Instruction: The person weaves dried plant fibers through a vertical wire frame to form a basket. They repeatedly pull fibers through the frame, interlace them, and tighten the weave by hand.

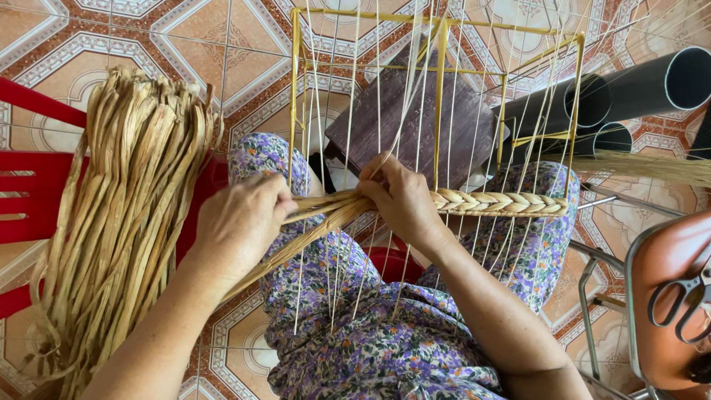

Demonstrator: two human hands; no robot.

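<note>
I am pinching loose straw strands [315, 222] in both my left hand [241, 222] and right hand [404, 200], keeping them taut where the finished braid [500, 201] is ending against the frame's strings [444, 96].

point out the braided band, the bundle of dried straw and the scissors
braided band [503, 201], head view, middle of the finished plait
bundle of dried straw [126, 215], head view, middle of the strips
scissors [678, 300], head view, on the handle loops
</note>
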